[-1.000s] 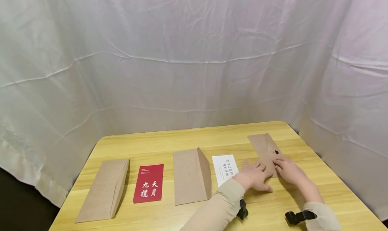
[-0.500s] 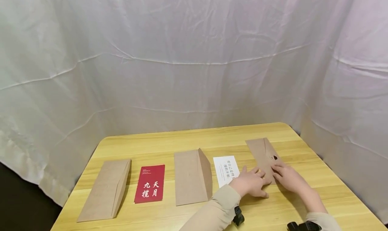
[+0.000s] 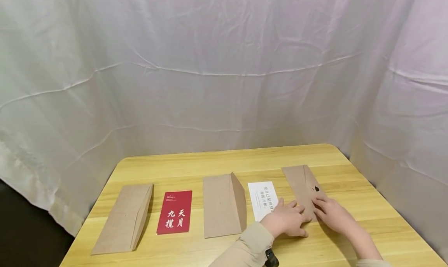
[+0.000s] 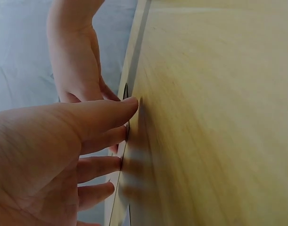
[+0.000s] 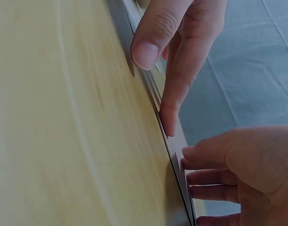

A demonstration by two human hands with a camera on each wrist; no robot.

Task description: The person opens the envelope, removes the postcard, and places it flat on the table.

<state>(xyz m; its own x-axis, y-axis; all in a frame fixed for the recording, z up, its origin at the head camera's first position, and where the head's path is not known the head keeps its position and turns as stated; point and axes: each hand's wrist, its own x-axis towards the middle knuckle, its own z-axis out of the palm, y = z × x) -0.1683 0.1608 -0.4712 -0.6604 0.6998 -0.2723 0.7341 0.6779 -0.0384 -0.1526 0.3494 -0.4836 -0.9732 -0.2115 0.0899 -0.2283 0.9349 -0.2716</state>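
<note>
A brown kraft envelope [image 3: 296, 177] with a small dark mark [image 3: 317, 189] lies at the right of the table, set at a slant. My left hand [image 3: 287, 219] is spread low over its near left edge, and one fingertip touches the paper. From the right, my right hand [image 3: 334, 215] rests its fingertips on the envelope below the mark. In the right wrist view, a left fingertip [image 5: 169, 123] presses on the thin envelope while the right fingers [image 5: 212, 192] stay nearly straight along it. Part of a white printed card [image 3: 260, 197] is hidden behind my left hand.
To the left stand out a brown envelope [image 3: 218, 206] with its flap raised, a red card [image 3: 175, 212] with white characters, and another flap-up envelope [image 3: 119, 220]. Grey curtains [image 3: 224, 103] surround the wooden table [image 3: 196, 165].
The slanted envelope has slid a little toward me and to the left, both hands moving along with it. The other envelopes and cards stay where they were; the head view has shifted slightly.
</note>
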